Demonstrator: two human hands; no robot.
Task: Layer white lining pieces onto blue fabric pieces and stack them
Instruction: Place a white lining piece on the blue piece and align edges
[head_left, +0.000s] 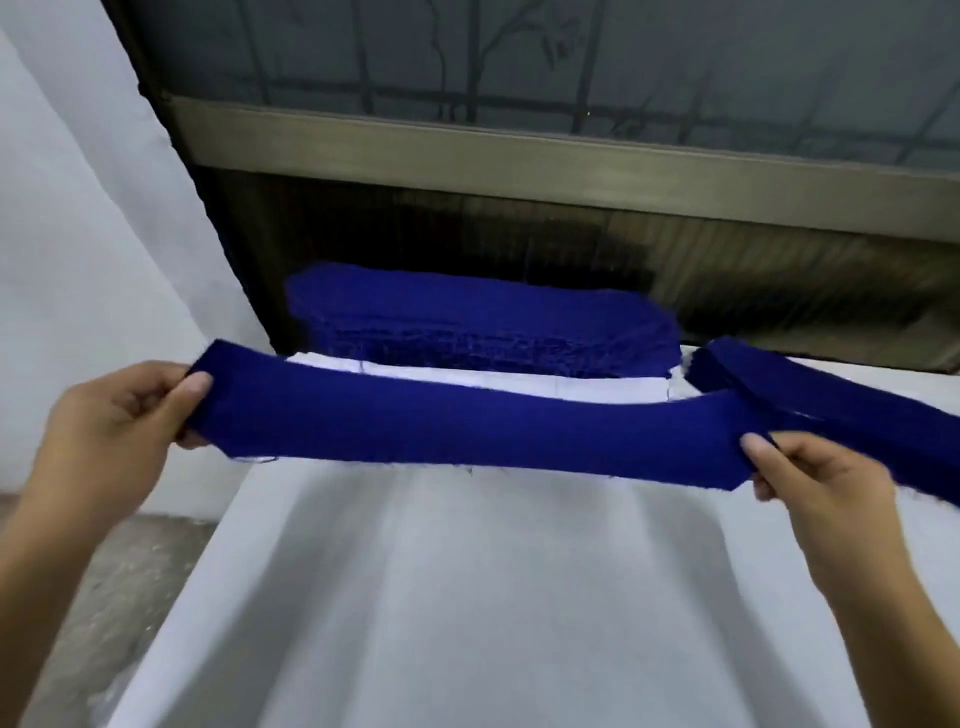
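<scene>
A long blue fabric piece (467, 426) is stretched level above the white-covered table (441, 597). My left hand (119, 415) pinches its left end, thumb on top. Its right end is pinched by my right hand (810, 483). A sliver of white shows under the piece's lower left edge. Behind it lies a white lining stack (519, 382), partly hidden by the held piece. A thick stack of blue pieces (483, 317) sits at the table's far edge. Another blue stack (831, 400) runs off to the right, behind my right hand.
A window with a metal frame (519, 150) and a dark sill lies just beyond the table. A white wall (78, 208) rises on the left. Bare concrete floor (104, 571) shows at the lower left beside the table's edge.
</scene>
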